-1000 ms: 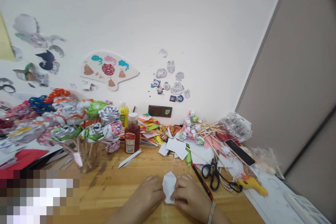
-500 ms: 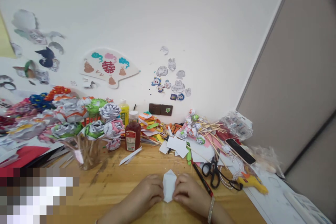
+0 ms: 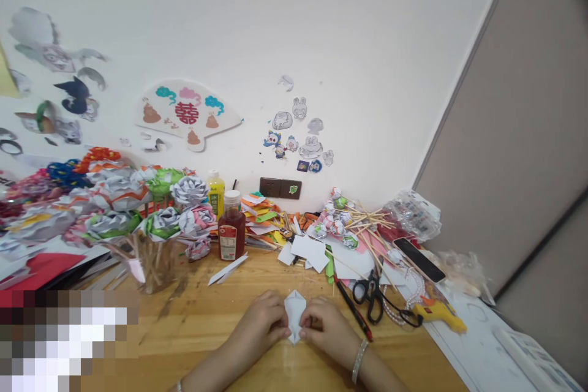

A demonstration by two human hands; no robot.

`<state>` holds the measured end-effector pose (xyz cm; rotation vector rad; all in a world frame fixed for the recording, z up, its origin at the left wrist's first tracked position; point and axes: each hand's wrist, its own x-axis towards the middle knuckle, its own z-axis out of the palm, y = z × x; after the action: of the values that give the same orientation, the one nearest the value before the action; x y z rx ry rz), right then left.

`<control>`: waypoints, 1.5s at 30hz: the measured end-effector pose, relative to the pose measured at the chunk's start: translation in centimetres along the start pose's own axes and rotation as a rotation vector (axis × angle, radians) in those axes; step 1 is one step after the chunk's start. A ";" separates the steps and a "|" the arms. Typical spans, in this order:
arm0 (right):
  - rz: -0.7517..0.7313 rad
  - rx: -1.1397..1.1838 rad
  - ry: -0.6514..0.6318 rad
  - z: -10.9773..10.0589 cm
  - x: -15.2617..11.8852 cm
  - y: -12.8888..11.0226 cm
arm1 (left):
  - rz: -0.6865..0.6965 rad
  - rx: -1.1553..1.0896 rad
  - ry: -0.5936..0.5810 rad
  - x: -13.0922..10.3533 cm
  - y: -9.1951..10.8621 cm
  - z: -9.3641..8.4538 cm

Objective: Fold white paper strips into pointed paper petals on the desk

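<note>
At the lower centre of the frame, above the counter [image 3: 257, 373], both hands are nearly closed at the fingertips: the left hand [image 3: 266, 320] pinches the left edge of a small folded paper [image 3: 295, 311], and the right hand [image 3: 324, 321] pinches its lower right edge. Holding it from opposite sides probably steadies the creases, and its place between the wrists leaves both thumbs free to press; whether it touches the wood is unclear. Right of centre, a pen [image 3: 353, 308], scissors [image 3: 373, 289] and a yellow glue gun [image 3: 438, 315] lie beside the right hand, seemingly for easy reach. Farther off, at left, a clear jar [image 3: 158, 272] props paper flowers [image 3: 113, 225] upright by their stems, likely sparing the petals; near centre, a red bottle [image 3: 232, 234] stands behind loose paper strips [image 3: 228, 269], perhaps pushed back for working room
</note>
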<state>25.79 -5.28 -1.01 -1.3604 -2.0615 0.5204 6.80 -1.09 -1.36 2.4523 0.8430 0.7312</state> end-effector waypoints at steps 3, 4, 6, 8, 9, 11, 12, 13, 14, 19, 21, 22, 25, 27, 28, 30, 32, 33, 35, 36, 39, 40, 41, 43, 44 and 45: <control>-0.017 -0.004 -0.003 0.0 0.1 0.1 | -0.008 -0.054 0.019 0.0 0.4 0.0; -0.034 0.006 -0.011 0.0 0.1 0.2 | 0.002 -0.088 0.019 0.0 0.4 -0.1; -0.061 0.032 -0.030 -0.1 0.2 0.4 | 0.045 -0.159 -0.004 -0.1 0.3 -0.2; -0.076 0.042 -0.053 -0.1 0.2 0.6 | 0.088 -0.202 -0.051 -0.1 0.2 -0.5; -0.080 0.036 -0.065 -0.1 0.1 0.7 | 0.097 -0.208 -0.073 -0.1 0.2 -0.7; -0.080 0.013 -0.079 -0.2 0.1 0.7 | 0.080 -0.190 -0.097 -0.2 0.4 -1.1; -0.078 0.004 -0.085 -0.3 0.0 0.6 | 0.063 -0.171 -0.106 -0.2 0.6 -1.2; -0.074 0.000 -0.091 -0.4 0.0 0.5 | 0.048 -0.152 -0.115 -0.2 0.8 -1.3; -0.069 -0.001 -0.095 -0.4 0.0 0.3 | 0.039 -0.135 -0.124 -0.3 1.0 -1.3; -0.032 -0.020 -0.101 -0.4 0.0 -0.2 | -0.019 -0.069 -0.076 -0.1 1.2 -0.6; -0.022 -0.039 -0.079 -0.3 0.0 -0.4 | -0.061 -0.039 -0.033 -0.1 1.1 -0.1; -0.021 -0.046 -0.068 -0.2 0.0 -0.4 | -0.073 -0.029 -0.022 -0.1 1.1 0.0; -0.024 -0.054 -0.048 -0.1 0.0 -0.6 | -0.087 -0.007 -0.015 -0.1 1.4 0.3; -0.020 -0.055 -0.038 -0.1 0.0 -0.6 | -0.106 0.010 -0.006 -0.1 1.6 0.4; -0.019 -0.055 -0.033 -0.1 0.0 -0.6 | -0.120 0.018 0.001 -0.1 1.8 0.5; -0.022 -0.057 -0.030 0.0 0.0 -0.6 | -0.148 0.028 0.013 -0.2 2.1 0.7; -0.028 -0.062 -0.033 0.0 0.0 -0.5 | -0.166 0.031 0.021 -0.2 2.3 0.8; -0.029 -0.066 -0.036 0.0 0.0 -0.5 | -0.174 0.032 0.023 -0.3 2.4 0.9; -0.028 -0.074 -0.032 0.1 -0.2 -0.4 | -0.189 0.036 0.029 -0.3 2.5 0.9; -0.028 -0.078 -0.027 0.2 -0.2 -0.4 | -0.195 0.038 0.032 -0.3 2.5 0.9; -0.027 -0.093 -0.011 0.4 -0.4 -0.3 | -0.205 0.033 0.032 -0.4 2.5 0.8; -0.028 -0.102 -0.011 0.5 -0.4 -0.2 | -0.205 0.030 0.033 -0.4 2.5 0.8; -0.026 -0.114 -0.011 0.5 -0.5 -0.2 | -0.205 0.027 0.036 -0.3 2.4 0.8; -0.014 -0.151 -0.010 0.7 -0.6 -0.3 | -0.209 0.025 0.053 -0.3 2.4 0.8; -0.006 -0.174 -0.006 0.8 -0.6 -0.3 | -0.214 0.026 0.061 -0.3 2.5 0.8; 0.000 -0.200 -0.001 0.8 -0.6 -0.5 | -0.219 0.028 0.064 -0.3 2.5 0.8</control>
<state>25.11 -6.05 -1.51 -1.4730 -2.1610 0.3205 8.17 -3.27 -0.70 2.3227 1.1326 0.7237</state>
